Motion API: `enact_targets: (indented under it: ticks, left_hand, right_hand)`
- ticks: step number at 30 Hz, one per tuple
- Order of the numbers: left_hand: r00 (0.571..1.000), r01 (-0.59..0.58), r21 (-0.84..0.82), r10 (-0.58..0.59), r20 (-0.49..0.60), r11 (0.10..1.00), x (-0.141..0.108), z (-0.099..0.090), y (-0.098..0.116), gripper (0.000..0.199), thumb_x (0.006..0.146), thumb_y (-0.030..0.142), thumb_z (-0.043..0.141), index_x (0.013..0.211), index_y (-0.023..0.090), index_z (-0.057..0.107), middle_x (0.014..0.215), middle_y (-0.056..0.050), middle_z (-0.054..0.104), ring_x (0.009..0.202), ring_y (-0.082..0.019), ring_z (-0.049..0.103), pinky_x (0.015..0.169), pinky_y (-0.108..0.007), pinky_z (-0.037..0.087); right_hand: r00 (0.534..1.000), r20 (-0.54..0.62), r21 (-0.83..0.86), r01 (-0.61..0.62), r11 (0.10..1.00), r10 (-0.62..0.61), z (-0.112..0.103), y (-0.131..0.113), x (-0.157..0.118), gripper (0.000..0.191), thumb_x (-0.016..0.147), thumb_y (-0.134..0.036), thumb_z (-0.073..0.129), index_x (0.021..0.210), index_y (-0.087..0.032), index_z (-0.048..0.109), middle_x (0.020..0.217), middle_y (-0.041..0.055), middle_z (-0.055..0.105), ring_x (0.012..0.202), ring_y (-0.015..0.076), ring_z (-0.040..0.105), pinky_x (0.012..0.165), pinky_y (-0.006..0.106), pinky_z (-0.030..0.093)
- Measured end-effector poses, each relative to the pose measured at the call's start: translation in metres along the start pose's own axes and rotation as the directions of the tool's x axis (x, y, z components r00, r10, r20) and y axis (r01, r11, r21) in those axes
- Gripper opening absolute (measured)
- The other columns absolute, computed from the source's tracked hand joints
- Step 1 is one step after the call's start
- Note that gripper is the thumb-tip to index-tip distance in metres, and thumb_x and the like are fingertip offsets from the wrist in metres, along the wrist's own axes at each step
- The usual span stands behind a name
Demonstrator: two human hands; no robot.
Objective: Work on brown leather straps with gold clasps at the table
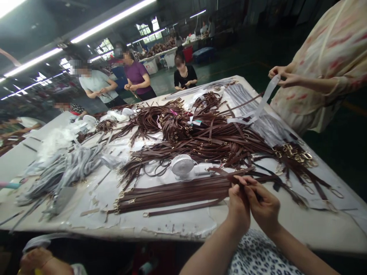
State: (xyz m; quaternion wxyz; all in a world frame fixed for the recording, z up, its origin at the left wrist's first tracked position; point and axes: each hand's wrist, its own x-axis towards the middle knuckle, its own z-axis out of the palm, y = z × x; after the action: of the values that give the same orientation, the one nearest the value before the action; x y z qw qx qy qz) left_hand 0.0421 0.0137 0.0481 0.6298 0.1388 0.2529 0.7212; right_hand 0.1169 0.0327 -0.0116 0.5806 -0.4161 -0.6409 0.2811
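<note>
At the near edge of the table, my left hand (238, 204) and my right hand (262, 202) meet, fingers closed on a brown leather strap (219, 172). Its end is pinched between my fingertips, and part of it is hidden by them. To the left of my hands lies a row of straight brown straps (172, 193) with gold metal clasps at their left ends. One single strap (183, 208) lies apart in front of that row. Just beyond the row stands a small white fan (182, 166).
A large heap of brown straps (177, 126) covers the table's middle. Straps in clear plastic (69, 172) lie at left, and gold-hooked straps (295, 156) at right. A co-worker (318, 68) at right holds a plastic sleeve (268, 93). Another person's hand (37, 261) shows at lower left.
</note>
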Motion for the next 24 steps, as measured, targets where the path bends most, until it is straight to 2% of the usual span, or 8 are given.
enact_targets:
  ticks: [2, 4, 6, 10, 13, 17, 22, 24]
  left_hand:
    - [0.999, 0.043, -0.012, -0.043, 0.001, 0.999, 0.003, -0.003, 0.0, 0.017, 0.083, 0.038, 0.056, 0.085, 0.021, 0.056, 0.099, -0.006, 0.065, 0.106, -0.023, 0.061, 0.109, -0.037, 0.039]
    - [0.993, 0.115, -0.046, -0.115, -0.007, 0.992, 0.007, -0.007, 0.004, 0.018, 0.082, 0.038, 0.056, 0.086, 0.02, 0.057, 0.1, -0.007, 0.065, 0.108, -0.024, 0.061, 0.111, -0.037, 0.038]
    - [0.988, 0.154, -0.059, -0.155, -0.016, 0.986, 0.01, -0.012, 0.009, 0.019, 0.08, 0.037, 0.055, 0.087, 0.02, 0.059, 0.101, -0.008, 0.065, 0.11, -0.025, 0.061, 0.111, -0.038, 0.039]
    - [0.991, 0.133, -0.011, -0.133, -0.019, 0.991, 0.012, -0.015, 0.019, 0.023, 0.08, 0.038, 0.048, 0.087, 0.019, 0.06, 0.101, -0.009, 0.063, 0.11, -0.028, 0.06, 0.106, -0.043, 0.042]
    - [0.991, 0.135, -0.03, -0.136, -0.017, 0.99, 0.011, -0.013, 0.019, 0.018, 0.077, 0.035, 0.048, 0.079, 0.02, 0.056, 0.091, -0.008, 0.06, 0.103, -0.027, 0.06, 0.106, -0.043, 0.042]
    - [0.994, 0.112, -0.076, -0.112, 0.003, 0.991, 0.01, -0.009, 0.017, 0.008, 0.071, 0.027, 0.049, 0.074, 0.02, 0.052, 0.088, -0.007, 0.058, 0.1, -0.025, 0.059, 0.106, -0.04, 0.041]
    - [0.983, 0.182, -0.102, -0.184, -0.004, 0.978, 0.009, -0.008, 0.026, 0.019, 0.078, 0.038, 0.049, 0.076, 0.019, 0.055, 0.095, -0.01, 0.06, 0.103, -0.028, 0.059, 0.102, -0.044, 0.044]
    - [0.98, 0.197, -0.112, -0.199, -0.004, 0.974, 0.009, -0.008, 0.029, 0.018, 0.078, 0.037, 0.049, 0.073, 0.02, 0.053, 0.093, -0.009, 0.059, 0.099, -0.028, 0.059, 0.101, -0.045, 0.045]
  right_hand:
    - [0.998, 0.027, 0.035, 0.059, 0.998, -0.06, 0.0, 0.004, 0.005, 0.01, 0.094, -0.023, 0.062, 0.092, -0.025, 0.072, 0.107, 0.0063, 0.073, 0.106, 0.0265, 0.067, 0.095, 0.041, 0.053]
    - [0.993, 0.063, 0.053, 0.095, 0.994, -0.099, -0.001, 0.008, 0.009, 0.009, 0.094, -0.022, 0.063, 0.091, -0.025, 0.071, 0.103, 0.006, 0.073, 0.104, 0.0263, 0.067, 0.093, 0.04, 0.053]
    - [0.991, 0.093, 0.058, 0.088, 0.994, -0.093, -0.001, 0.01, 0.012, 0.009, 0.094, -0.024, 0.064, 0.088, -0.024, 0.07, 0.098, 0.0061, 0.073, 0.101, 0.0266, 0.068, 0.088, 0.039, 0.054]
    - [0.986, 0.162, 0.061, 0.038, 0.997, -0.047, -0.001, 0.011, 0.012, 0.011, 0.093, -0.028, 0.065, 0.085, -0.024, 0.071, 0.095, 0.0061, 0.074, 0.101, 0.0273, 0.069, 0.084, 0.038, 0.056]
    - [0.99, 0.129, 0.044, 0.048, 0.998, -0.053, 0.001, 0.01, 0.007, 0.008, 0.092, -0.027, 0.067, 0.095, -0.026, 0.074, 0.102, 0.0054, 0.075, 0.104, 0.0264, 0.069, 0.089, 0.037, 0.057]
    - [0.996, 0.078, 0.039, 0.041, 0.998, -0.044, 0.006, 0.011, 0.002, 0.01, 0.092, -0.025, 0.068, 0.098, -0.028, 0.076, 0.106, 0.0044, 0.075, 0.107, 0.0256, 0.069, 0.093, 0.037, 0.058]
    - [0.998, 0.055, 0.091, 0.024, 0.996, -0.029, 0.01, 0.008, 0.002, 0.01, 0.091, -0.024, 0.069, 0.097, -0.027, 0.076, 0.109, 0.0051, 0.075, 0.106, 0.0267, 0.07, 0.091, 0.039, 0.059]
    - [0.997, 0.068, 0.089, 0.042, 0.995, -0.049, 0.009, 0.006, 0.001, 0.012, 0.091, -0.023, 0.069, 0.098, -0.028, 0.076, 0.106, 0.0038, 0.076, 0.105, 0.0263, 0.07, 0.091, 0.039, 0.059]
